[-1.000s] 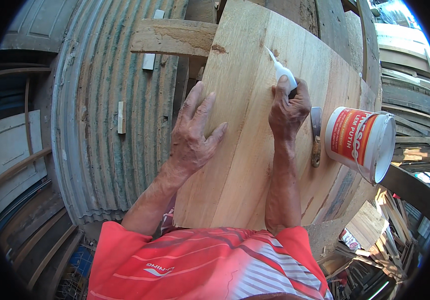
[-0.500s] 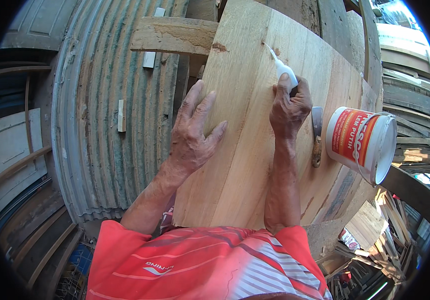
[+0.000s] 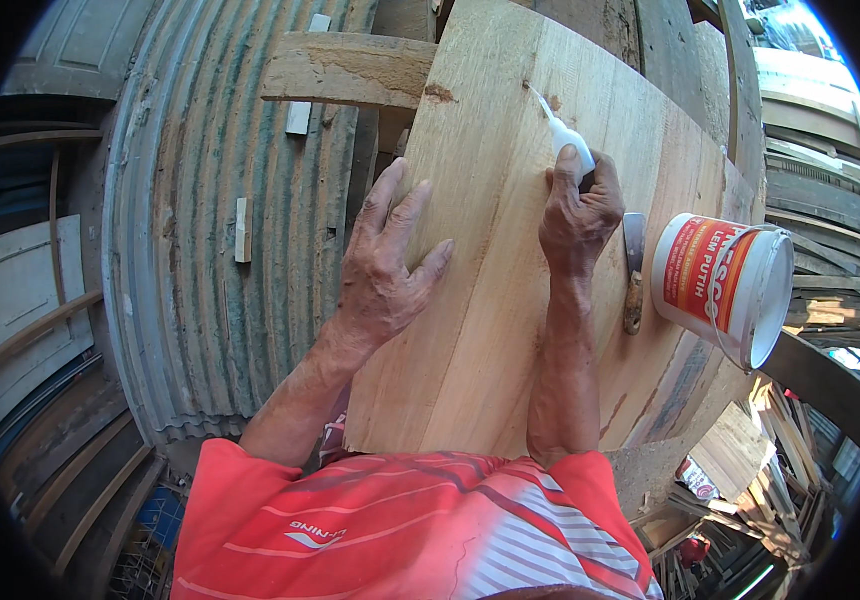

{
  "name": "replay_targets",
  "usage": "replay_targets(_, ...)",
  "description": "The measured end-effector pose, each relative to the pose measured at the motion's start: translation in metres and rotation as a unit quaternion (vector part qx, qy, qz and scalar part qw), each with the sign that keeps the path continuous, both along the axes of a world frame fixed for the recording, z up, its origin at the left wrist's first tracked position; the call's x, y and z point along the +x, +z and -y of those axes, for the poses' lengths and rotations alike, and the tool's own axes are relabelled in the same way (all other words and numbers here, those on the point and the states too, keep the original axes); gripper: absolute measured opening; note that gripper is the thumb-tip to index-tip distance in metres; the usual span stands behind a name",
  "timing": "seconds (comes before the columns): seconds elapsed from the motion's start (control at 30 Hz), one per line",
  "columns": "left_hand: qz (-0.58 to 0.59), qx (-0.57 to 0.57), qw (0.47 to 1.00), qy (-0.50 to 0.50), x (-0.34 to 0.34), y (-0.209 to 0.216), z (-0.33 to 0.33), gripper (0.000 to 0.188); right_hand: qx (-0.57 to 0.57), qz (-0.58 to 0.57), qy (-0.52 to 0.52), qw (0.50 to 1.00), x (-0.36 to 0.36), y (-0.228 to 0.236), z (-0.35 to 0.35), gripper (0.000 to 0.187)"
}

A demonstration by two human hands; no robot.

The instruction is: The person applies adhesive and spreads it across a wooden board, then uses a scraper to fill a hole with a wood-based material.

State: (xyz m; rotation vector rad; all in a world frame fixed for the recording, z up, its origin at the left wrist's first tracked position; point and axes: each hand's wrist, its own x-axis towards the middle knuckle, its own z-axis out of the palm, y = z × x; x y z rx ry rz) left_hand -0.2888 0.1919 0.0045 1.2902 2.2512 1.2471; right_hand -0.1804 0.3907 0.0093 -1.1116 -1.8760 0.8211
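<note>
My right hand [image 3: 582, 212] is closed around a small white squeeze bottle [image 3: 571, 143] with a long thin nozzle. The nozzle tip points up and left, at or just over a small dark spot on the wooden board [image 3: 495, 280]. My left hand [image 3: 390, 250] rests at the board's left edge, fingers spread and holding nothing. Right of my right forearm lies a putty knife [image 3: 634, 272] with a worn wooden handle. Beside it is a white bucket [image 3: 668, 265] with a red label and a wire handle.
Corrugated metal sheeting [image 3: 210, 330] stretches along the left, with small pale wood blocks [image 3: 243, 230] on it. A rough plank [image 3: 350, 70] juts out from the board's far left edge. Stacked timber [image 3: 815, 200] and scrap wood [image 3: 785, 450] lie at the right.
Almost nothing differs. Both hands, the bottle and its nozzle stay in nearly the same place over the board.
</note>
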Motion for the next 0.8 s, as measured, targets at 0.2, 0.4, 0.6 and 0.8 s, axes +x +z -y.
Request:
replay_targets(0.2,0.003,0.005,1.000,0.001,0.000,-0.001,0.000,0.068,0.015,0.004,0.006,1.000,0.002,0.000,0.003,0.025)
replay_targets(0.4,0.000,0.000,1.000,0.002,0.000,0.000,0.001,0.067,0.002,0.004,0.001,1.000,0.001,0.003,0.005,0.023)
replay_targets(0.6,0.013,0.008,1.000,0.002,0.000,0.001,0.000,0.066,-0.035,-0.023,0.000,0.999,0.006,0.003,0.007,0.025)
replay_targets(0.8,-0.104,-0.005,0.995,0.003,0.003,0.006,0.002,0.061,-0.249,-0.174,0.026,0.952,0.015,0.022,0.054,0.027)
